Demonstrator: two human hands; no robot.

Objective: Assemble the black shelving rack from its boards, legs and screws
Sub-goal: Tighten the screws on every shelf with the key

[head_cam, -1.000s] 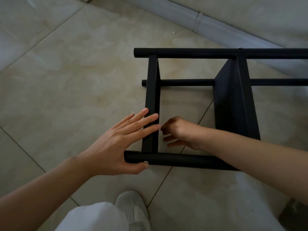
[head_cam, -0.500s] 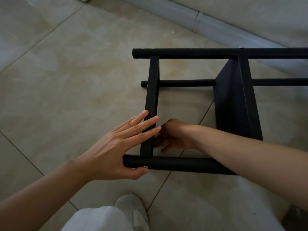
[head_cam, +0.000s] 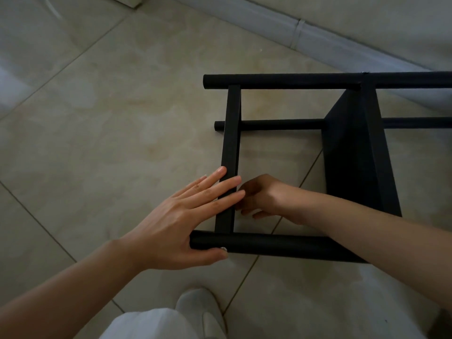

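- Rack (head_cam: 342, 167) lies on its side on the tiled floor, near the skirting along the floor's far edge; its right part runs out of view.
- Visible: near leg (head_cam: 269, 244), far leg (head_cam: 281, 80), a third leg (head_cam: 281, 124) lower down by the floor, end board (head_cam: 230, 155) edge-on, middle board (head_cam: 352, 155) further right.
- Left hand (head_cam: 176, 221): fingers straight, laid flat across the end board's edge; thumb tucked under the near leg, right by a small pale screw head (head_cam: 223, 248). Bracing, not gripping.
- Right hand (head_cam: 256, 196): inside the frame, just behind the end board, fingers curled toward it. Can't tell whether it pinches a screw or anything else; the fingertips are hidden behind the board and the left fingers.
- My read: working the end board's joint at the near corner, likely seating or tightening something from inside.
- Risks:
  - Flat palm gives weak restraint; a push from inside could skew the board against the legs and leave the holes misaligned, so the screw cross-threads.
  - Rack rests on round legs; a sideways load could roll or slide it on smooth tile.
  - Right hand is working blind, so a small fastener could drop and skid off across the tile.
  - Left thumb sits between leg and floor; pinch point if the frame settles.
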